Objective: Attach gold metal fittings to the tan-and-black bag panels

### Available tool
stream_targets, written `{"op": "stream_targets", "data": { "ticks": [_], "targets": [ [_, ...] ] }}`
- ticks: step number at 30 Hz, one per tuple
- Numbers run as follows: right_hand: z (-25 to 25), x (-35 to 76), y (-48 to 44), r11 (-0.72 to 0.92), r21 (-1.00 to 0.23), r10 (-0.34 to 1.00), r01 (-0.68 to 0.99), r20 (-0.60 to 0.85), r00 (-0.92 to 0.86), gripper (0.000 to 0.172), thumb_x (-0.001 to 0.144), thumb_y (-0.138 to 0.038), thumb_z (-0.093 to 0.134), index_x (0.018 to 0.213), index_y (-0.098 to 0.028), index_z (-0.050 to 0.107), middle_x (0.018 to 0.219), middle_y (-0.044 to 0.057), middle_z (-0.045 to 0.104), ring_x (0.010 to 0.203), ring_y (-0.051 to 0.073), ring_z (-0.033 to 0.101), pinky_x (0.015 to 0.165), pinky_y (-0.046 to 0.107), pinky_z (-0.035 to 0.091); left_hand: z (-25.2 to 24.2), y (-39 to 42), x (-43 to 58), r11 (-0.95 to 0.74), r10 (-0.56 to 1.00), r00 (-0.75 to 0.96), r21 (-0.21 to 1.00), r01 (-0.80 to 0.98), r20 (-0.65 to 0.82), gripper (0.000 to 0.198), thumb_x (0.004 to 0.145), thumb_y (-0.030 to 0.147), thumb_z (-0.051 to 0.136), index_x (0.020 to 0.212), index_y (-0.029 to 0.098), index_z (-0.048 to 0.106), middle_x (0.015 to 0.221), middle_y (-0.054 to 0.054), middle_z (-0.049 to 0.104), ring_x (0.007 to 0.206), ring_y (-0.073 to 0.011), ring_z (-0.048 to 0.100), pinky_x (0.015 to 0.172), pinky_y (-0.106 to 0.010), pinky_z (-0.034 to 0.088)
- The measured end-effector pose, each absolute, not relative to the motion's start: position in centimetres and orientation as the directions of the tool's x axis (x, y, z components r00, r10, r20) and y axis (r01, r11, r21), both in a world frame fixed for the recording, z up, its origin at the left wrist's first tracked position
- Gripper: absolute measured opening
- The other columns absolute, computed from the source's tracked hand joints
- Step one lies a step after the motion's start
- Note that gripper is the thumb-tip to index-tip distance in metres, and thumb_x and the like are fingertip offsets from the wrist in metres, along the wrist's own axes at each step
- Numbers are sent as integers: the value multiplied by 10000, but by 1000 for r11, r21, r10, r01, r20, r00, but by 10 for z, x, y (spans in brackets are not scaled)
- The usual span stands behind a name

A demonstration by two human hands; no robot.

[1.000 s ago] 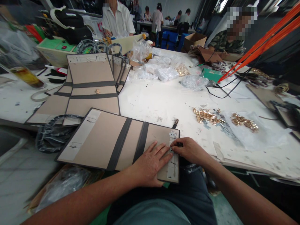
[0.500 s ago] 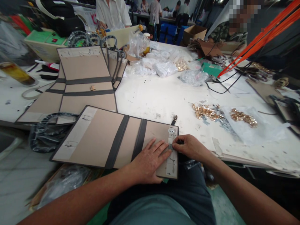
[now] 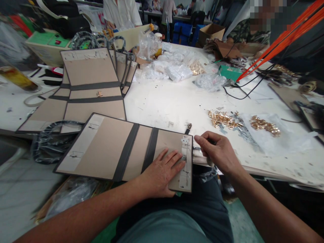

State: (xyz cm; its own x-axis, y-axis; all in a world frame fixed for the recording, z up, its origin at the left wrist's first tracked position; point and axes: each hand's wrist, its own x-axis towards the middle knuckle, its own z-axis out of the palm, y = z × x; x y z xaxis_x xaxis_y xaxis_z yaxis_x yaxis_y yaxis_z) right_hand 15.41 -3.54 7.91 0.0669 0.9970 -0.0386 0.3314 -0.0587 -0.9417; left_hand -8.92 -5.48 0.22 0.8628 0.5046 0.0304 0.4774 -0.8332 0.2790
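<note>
A beige bag panel with dark edging and two dark cross bands lies in front of me, partly over the table edge. My left hand rests flat on its right section, fingers spread and pointing to a pale strip with small metal prongs and dark threads. Just right of the panel's edge, my right hand is raised with its fingers curled closed; what they hold, if anything, I cannot make out. A small dark tab with a metal end sticks out from the panel's far edge.
More beige panels stand folded at the left, beside a plastic-wrapped handle. Piles of small gold fasteners lie at the right. Plastic bags and a green box are farther back. Orange straps hang at the right. Other people work beyond.
My right hand has lifted away from the pale strip and moved right, clear of the panel's edge. My left hand stays in place on the panel.
</note>
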Motion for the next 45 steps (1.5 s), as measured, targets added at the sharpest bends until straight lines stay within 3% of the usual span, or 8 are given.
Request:
{"op": "stream_targets", "data": {
  "ticks": [2,5,12,18,24,34,41,45],
  "targets": [
    [84,148,-36,76,-997,987,34,80,136,483,922,-504,750,611,-215,518,517,-44,485,437,109,414,426,257,312,3,-55,-89,-832,505,863,281,478,26,1063,772,641,785,1617,178,338,1715,-172,270,1603,-361,159,1318,-549,-14],
    [75,135,-33,244,-919,957,-309,178,228,493,923,-424,763,599,-218,454,513,-68,416,417,97,400,422,248,339,3,-55,-89,-828,509,860,285,482,24,1072,771,643,784,1623,177,328,1714,-173,271,1603,-357,163,1317,-546,-14],
    [40,130,-23,258,-816,932,-517,69,356,470,880,-394,738,599,-224,400,493,-93,347,384,84,324,409,246,349,8,-53,-88,-833,494,869,289,473,3,1124,752,644,818,1632,158,312,1714,-193,262,1600,-366,166,1317,-557,-1],
    [42,121,-28,296,-841,928,-453,140,347,456,917,-384,707,607,-234,408,495,-90,346,382,90,317,402,253,319,10,-53,-88,-833,495,869,290,471,10,1098,751,623,821,1617,151,337,1701,-205,284,1591,-381,194,1317,-561,8],
    [49,105,-33,265,-957,945,-122,232,232,494,964,-450,677,578,-250,443,476,-54,414,417,126,424,448,294,363,7,-57,-87,-826,518,855,273,493,25,1112,715,646,836,1597,159,366,1685,-220,300,1590,-378,206,1317,-551,45],
    [53,123,-32,319,-829,923,-460,162,348,456,933,-385,663,594,-244,393,481,-86,323,368,96,302,381,264,298,13,-62,-87,-815,540,841,273,510,42,1093,696,617,859,1580,166,402,1682,-213,302,1576,-402,215,1317,-555,66],
    [57,105,-35,332,-923,931,-196,287,224,498,977,-414,650,558,-247,439,481,-54,384,399,117,393,417,289,335,15,-61,-89,-821,535,844,261,509,38,1059,698,598,855,1559,160,420,1669,-229,322,1574,-399,230,1312,-552,84],
    [54,102,-39,264,-961,952,-78,247,180,520,995,-421,629,537,-249,453,472,-37,419,412,128,408,436,302,333,12,-62,-90,-822,532,844,282,496,67,1006,757,654,791,1553,154,433,1659,-237,336,1570,-396,246,1312,-553,81]
  ]
}}
